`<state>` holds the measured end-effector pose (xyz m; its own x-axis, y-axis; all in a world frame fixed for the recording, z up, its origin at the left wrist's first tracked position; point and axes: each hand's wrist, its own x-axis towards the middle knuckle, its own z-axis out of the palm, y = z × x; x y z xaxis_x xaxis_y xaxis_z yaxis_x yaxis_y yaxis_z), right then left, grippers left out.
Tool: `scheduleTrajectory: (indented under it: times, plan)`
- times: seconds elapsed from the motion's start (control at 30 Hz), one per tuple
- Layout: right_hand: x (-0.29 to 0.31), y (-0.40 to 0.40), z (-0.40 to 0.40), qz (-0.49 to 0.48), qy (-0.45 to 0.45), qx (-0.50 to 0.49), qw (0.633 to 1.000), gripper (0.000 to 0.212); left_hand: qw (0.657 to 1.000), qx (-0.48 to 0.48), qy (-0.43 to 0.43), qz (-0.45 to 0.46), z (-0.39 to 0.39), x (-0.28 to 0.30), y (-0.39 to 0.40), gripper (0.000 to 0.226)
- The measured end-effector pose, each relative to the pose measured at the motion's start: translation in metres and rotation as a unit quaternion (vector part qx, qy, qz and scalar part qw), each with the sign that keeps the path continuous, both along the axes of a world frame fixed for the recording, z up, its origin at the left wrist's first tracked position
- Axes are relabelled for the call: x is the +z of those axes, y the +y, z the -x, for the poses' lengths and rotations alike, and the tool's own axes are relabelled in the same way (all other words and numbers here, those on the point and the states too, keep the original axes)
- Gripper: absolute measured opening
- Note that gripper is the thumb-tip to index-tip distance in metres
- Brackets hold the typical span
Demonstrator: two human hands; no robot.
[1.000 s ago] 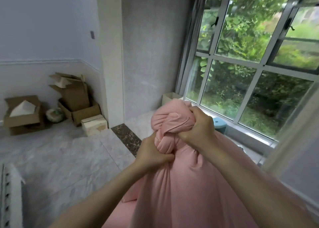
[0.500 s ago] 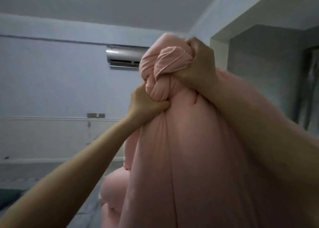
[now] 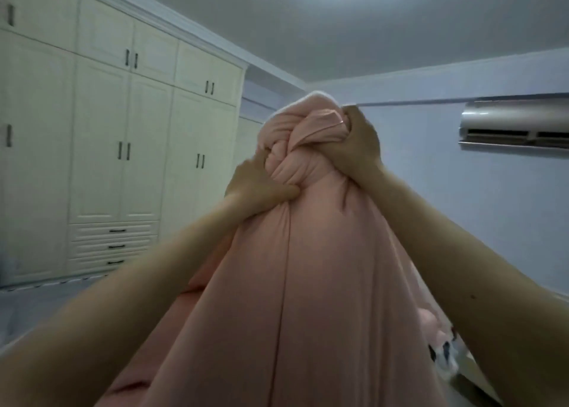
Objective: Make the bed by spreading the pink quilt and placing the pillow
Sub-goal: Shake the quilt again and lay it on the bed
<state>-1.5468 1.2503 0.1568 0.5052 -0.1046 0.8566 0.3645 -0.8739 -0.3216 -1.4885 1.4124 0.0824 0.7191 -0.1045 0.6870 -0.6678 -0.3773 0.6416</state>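
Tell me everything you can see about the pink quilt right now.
The pink quilt is soft, matte fabric, bunched rather than spread. Its top is twisted into a thick knot held high, and the rest hangs down in long folds toward the camera. The left hand grips the fabric just under the knot; the right hand clutches the knot's side. More pink fabric lies lower, to the left and right.

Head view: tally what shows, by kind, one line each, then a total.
Hands: 2, left hand and right hand, both clenched on the quilt
Pink quilt: 1, bunched and held up
Wardrobe: 1
Air conditioner: 1
Total: 5
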Motion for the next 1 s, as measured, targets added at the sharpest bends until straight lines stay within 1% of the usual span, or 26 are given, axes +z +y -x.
scheduleTrajectory:
  times: [0.03, 0.07, 0.1, 0.13, 0.17, 0.2, 0.23, 0.27, 0.33, 0.37, 0.4, 0.47, 0.57, 0.7, 0.77, 0.83, 0.9, 1.0]
  plan:
    - [-0.019, 0.002, -0.035, 0.020, 0.084, 0.001, 0.996, 0.054, 0.998, 0.029, 0.042, -0.028, -0.027, -0.024, 0.013, 0.096]
    - [-0.043, 0.005, -0.069, 0.045, 0.188, -0.002, 0.981, 0.070, 0.992, 0.061, 0.098, -0.055, -0.054, -0.056, 0.028, 0.098]
    - [-0.071, 0.008, -0.098, 0.071, 0.294, 0.002, 0.953, 0.088, 0.979, 0.102, 0.159, -0.079, -0.078, -0.089, 0.044, 0.102]
    - [-0.104, 0.014, -0.122, 0.101, 0.386, 0.013, 0.917, 0.103, 0.958, 0.153, 0.218, -0.108, -0.097, -0.127, 0.060, 0.108]
    - [-0.139, 0.019, -0.137, 0.127, 0.455, 0.026, 0.881, 0.110, 0.934, 0.196, 0.265, -0.138, -0.107, -0.165, 0.073, 0.113]
    - [-0.174, 0.021, -0.149, 0.144, 0.495, 0.044, 0.856, 0.111, 0.913, 0.224, 0.298, -0.166, -0.116, -0.206, 0.083, 0.115]
    - [-0.205, 0.021, -0.158, 0.158, 0.517, 0.067, 0.839, 0.107, 0.898, 0.241, 0.314, -0.191, -0.121, -0.241, 0.088, 0.113]
    - [-0.232, 0.018, -0.162, 0.168, 0.534, 0.089, 0.824, 0.101, 0.888, 0.247, 0.322, -0.215, -0.119, -0.271, 0.089, 0.109]
    - [-0.272, 0.003, -0.169, 0.176, 0.576, 0.121, 0.789, 0.090, 0.877, 0.251, 0.333, -0.240, -0.110, -0.312, 0.082, 0.095]
    - [-0.286, -0.010, -0.174, 0.171, 0.591, 0.131, 0.777, 0.087, 0.870, 0.254, 0.349, -0.238, -0.106, -0.325, 0.075, 0.087]
    - [-0.296, -0.023, -0.178, 0.158, 0.599, 0.140, 0.773, 0.085, 0.862, 0.260, 0.373, -0.223, -0.102, -0.336, 0.069, 0.081]
    - [-0.313, -0.055, -0.190, 0.121, 0.593, 0.161, 0.780, 0.081, 0.852, 0.272, 0.405, -0.189, -0.096, -0.354, 0.052, 0.075]
    - [-0.336, -0.099, -0.201, 0.083, 0.585, 0.186, 0.785, 0.078, 0.846, 0.288, 0.418, -0.161, -0.086, -0.383, 0.025, 0.078]
    - [-0.371, -0.152, -0.223, 0.064, 0.594, 0.220, 0.771, 0.079, 0.829, 0.311, 0.447, -0.129, -0.069, -0.404, -0.019, 0.078]
    - [-0.379, -0.160, -0.230, 0.033, 0.595, 0.237, 0.767, 0.077, 0.824, 0.335, 0.445, -0.108, -0.057, -0.405, -0.028, 0.076]
    - [-0.385, -0.156, -0.235, 0.023, 0.605, 0.260, 0.752, 0.074, 0.816, 0.367, 0.438, -0.088, -0.043, -0.396, -0.028, 0.073]
    - [-0.391, -0.144, -0.239, 0.036, 0.612, 0.289, 0.736, 0.072, 0.811, 0.390, 0.427, -0.094, -0.031, -0.388, -0.023, 0.071]
    - [-0.406, -0.121, -0.244, 0.059, 0.599, 0.326, 0.729, 0.070, 0.793, 0.417, 0.430, -0.109, -0.018, -0.389, -0.012, 0.072]
